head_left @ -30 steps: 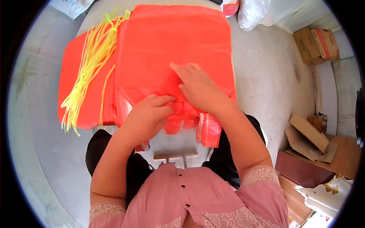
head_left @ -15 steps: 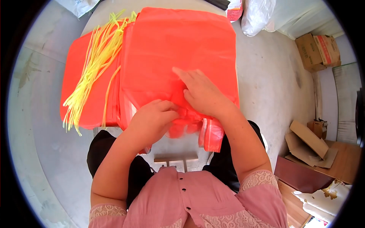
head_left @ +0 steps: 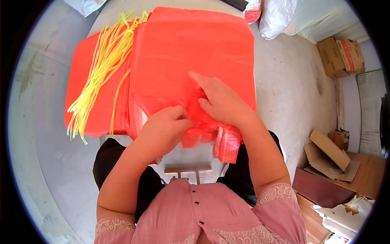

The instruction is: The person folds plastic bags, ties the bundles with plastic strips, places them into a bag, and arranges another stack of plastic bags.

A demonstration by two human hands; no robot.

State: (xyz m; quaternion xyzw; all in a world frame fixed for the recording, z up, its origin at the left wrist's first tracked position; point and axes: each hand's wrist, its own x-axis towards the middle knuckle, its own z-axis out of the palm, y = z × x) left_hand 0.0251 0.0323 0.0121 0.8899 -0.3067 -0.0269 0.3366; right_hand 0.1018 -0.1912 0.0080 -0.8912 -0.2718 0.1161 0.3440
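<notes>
A stack of red plastic bags lies on a round-edged table, its gathered lower edge hanging over the front. My left hand pinches the crumpled red plastic at that edge. Just right of it, my right hand rests on the gathered bags, with thumb and fingers apart and the fingertips blurred. A bundle of yellow strips lies on another red stack at the left. One loose strip runs down beside the bundle.
Beyond the stack, the pale tabletop shows. A clear plastic bag is at the top right. Cardboard boxes stand far right, and an opened carton lies on a brown cabinet. A bench bar shows below.
The view has shifted slightly, so the stack appears a little lower and further right. Both hands have stayed at the gathered edge, making small movements in the red plastic.
</notes>
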